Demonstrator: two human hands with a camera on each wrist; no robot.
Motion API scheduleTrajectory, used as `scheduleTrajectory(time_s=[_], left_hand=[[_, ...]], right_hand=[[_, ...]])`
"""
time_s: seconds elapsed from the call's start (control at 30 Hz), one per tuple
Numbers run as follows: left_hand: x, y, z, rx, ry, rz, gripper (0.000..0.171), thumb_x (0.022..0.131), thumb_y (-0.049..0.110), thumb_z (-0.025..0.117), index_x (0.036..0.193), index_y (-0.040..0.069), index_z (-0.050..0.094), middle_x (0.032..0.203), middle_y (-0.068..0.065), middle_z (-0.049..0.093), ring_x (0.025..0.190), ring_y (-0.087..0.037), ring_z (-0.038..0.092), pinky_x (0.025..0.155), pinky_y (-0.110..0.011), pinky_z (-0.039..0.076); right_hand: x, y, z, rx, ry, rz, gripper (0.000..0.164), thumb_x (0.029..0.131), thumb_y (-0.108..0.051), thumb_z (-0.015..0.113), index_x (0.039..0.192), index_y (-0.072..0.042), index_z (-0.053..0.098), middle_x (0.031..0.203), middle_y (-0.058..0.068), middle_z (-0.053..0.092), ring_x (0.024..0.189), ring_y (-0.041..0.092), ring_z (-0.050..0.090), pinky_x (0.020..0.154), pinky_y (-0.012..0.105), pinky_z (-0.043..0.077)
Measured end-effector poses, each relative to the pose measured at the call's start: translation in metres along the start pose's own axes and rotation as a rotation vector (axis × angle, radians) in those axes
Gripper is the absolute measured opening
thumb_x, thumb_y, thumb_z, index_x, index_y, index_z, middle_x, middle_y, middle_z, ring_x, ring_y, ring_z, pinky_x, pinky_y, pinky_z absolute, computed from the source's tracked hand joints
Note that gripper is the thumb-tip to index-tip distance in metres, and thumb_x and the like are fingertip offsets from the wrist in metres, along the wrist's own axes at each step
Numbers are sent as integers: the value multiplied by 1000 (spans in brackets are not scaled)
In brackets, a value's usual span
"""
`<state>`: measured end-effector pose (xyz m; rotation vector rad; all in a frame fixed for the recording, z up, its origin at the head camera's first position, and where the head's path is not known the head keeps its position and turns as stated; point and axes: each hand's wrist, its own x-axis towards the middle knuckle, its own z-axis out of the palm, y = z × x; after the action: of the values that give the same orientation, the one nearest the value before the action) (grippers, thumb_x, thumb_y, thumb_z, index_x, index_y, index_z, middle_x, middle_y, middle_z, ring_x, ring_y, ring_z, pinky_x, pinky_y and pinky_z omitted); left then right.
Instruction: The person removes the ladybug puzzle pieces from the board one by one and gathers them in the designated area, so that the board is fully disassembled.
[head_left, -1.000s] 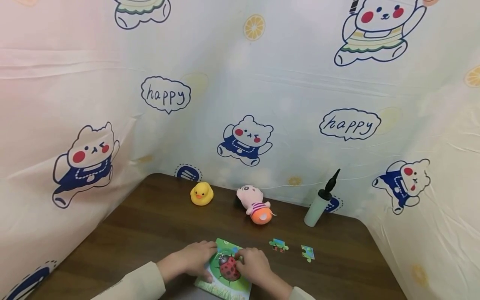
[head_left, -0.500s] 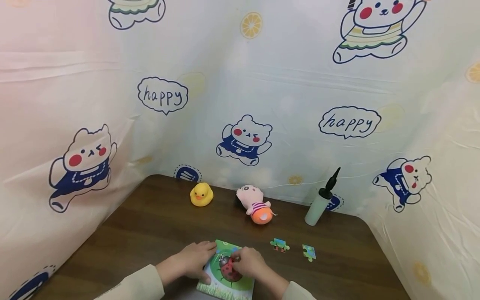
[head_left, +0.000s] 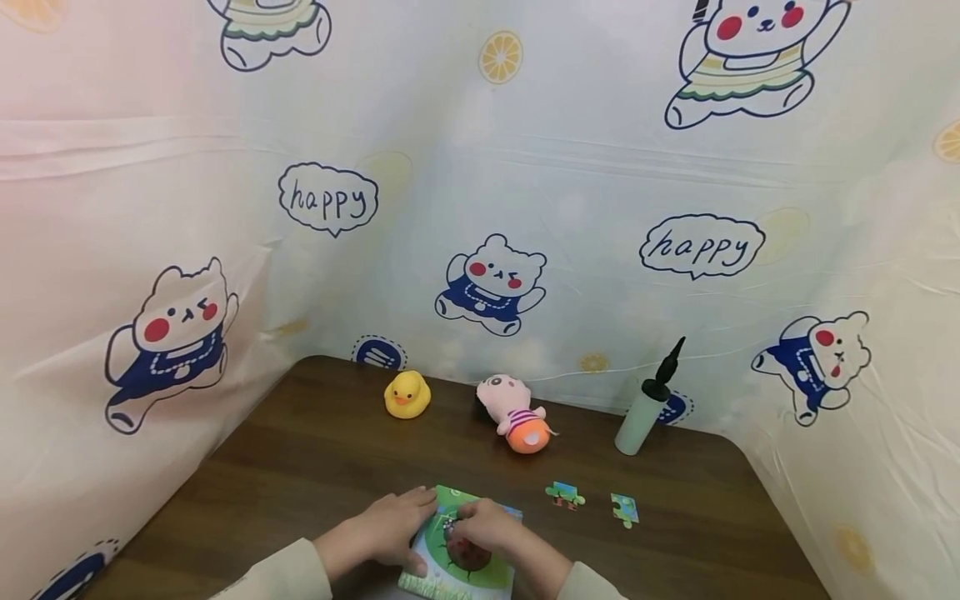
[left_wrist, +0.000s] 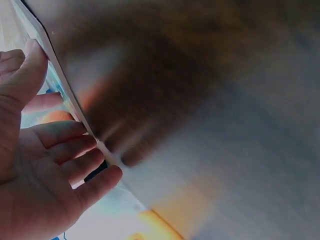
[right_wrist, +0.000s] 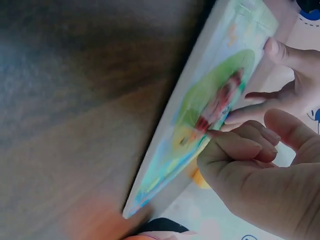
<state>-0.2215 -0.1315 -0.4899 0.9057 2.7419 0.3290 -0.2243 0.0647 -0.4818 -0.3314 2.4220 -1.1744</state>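
Note:
A ladybug picture board (head_left: 438, 562) lies near the front of the table; it looks like a jigsaw puzzle. My left hand (head_left: 397, 525) rests along its left edge, fingers extended and thumb lower down on the same side. Over the ladybug (head_left: 467, 553) is my right hand (head_left: 487, 525), fingers curled in and touching the picture. The right wrist view has those bent fingers (right_wrist: 245, 145) at the board's surface, with the thumb apart and nothing gripped. Two loose jigsaw pieces, one green and blue (head_left: 565, 495) and one mostly blue (head_left: 624, 510), lie to the right.
Along the back of the table stand a yellow rubber duck (head_left: 407, 395), a pink plush toy (head_left: 517, 417) lying tilted, and a pale green hand pump (head_left: 642, 421) with a black top. A printed cloth (head_left: 570, 167) hangs behind and at both sides.
My right hand has shifted slightly left over the ladybug, its fingers now covering more of the insect's upper part. The left hand stays at the board's edge.

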Motion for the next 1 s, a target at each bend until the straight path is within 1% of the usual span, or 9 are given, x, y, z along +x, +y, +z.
scheduleTrajectory(time_s=[0.1, 0.13, 0.23, 0.33, 0.43, 0.53, 0.63, 0.77, 1.0], left_hand=[[1, 0, 0, 35, 10, 4, 90, 65, 53, 78, 135, 4, 50, 143, -13, 44, 134, -31, 37, 95, -55, 39], [2, 0, 0, 48, 13, 5, 90, 65, 54, 78, 135, 4, 50, 143, -13, 44, 133, -31, 37, 95, -55, 39], [2, 0, 0, 79, 16, 4, 90, 64, 55, 77, 134, 5, 52, 142, -12, 45, 133, -30, 38, 95, -54, 40], [2, -1, 0, 101, 11, 2, 90, 63, 57, 76, 133, 6, 53, 142, -10, 46, 133, -29, 38, 95, -54, 39], [2, 0, 0, 109, 0, -4, 90, 64, 59, 75, 134, 8, 52, 143, -8, 45, 133, -29, 38, 95, -56, 39], [2, 0, 1, 113, 3, -4, 90, 64, 60, 75, 134, 9, 52, 143, -8, 45, 133, -29, 39, 95, -57, 39], [2, 1, 1, 102, 1, -3, 90, 64, 60, 74, 134, 9, 52, 143, -7, 45, 133, -29, 39, 95, -56, 39], [2, 1, 1, 79, -17, -5, 89, 65, 60, 74, 135, 10, 52, 144, -7, 44, 133, -30, 38, 96, -56, 38], [5, -1, 0, 79, -35, -7, 88, 67, 61, 72, 136, 11, 51, 145, -6, 43, 134, -29, 37, 96, -57, 38]], right_hand=[[1, -1, -2, -2, -2, 25, 39, 77, -9, 62, 112, 9, 64, 113, 20, 63, 103, 28, 56, 90, 47, 44], [1, -1, -2, -10, 1, 17, 38, 77, -8, 62, 111, 9, 64, 112, 21, 63, 103, 29, 56, 90, 47, 44], [2, 0, -1, -30, 15, -3, 32, 77, -6, 63, 106, 8, 63, 101, 17, 64, 93, 26, 56, 82, 44, 46], [3, 2, 2, -52, 51, 2, 26, 75, -7, 65, 99, 2, 61, 90, 11, 61, 81, 23, 53, 70, 39, 46], [4, 5, 5, -94, 108, 10, 23, 73, -8, 67, 94, -4, 57, 84, 7, 60, 73, 21, 52, 62, 36, 43], [5, 7, 7, -150, 172, -13, 21, 72, -9, 68, 89, -8, 56, 77, 4, 59, 66, 18, 51, 56, 34, 41], [6, 8, 8, -210, 247, -51, 15, 73, -11, 71, 82, -11, 59, 70, -1, 56, 60, 13, 48, 53, 30, 38], [6, 8, 7, -230, 323, -79, 13, 73, -11, 74, 72, -14, 61, 62, -6, 52, 57, 10, 46, 51, 28, 38], [7, 9, 6, -160, 346, -112, 15, 71, -7, 74, 67, -16, 62, 61, -9, 56, 57, 6, 49, 52, 26, 40]])
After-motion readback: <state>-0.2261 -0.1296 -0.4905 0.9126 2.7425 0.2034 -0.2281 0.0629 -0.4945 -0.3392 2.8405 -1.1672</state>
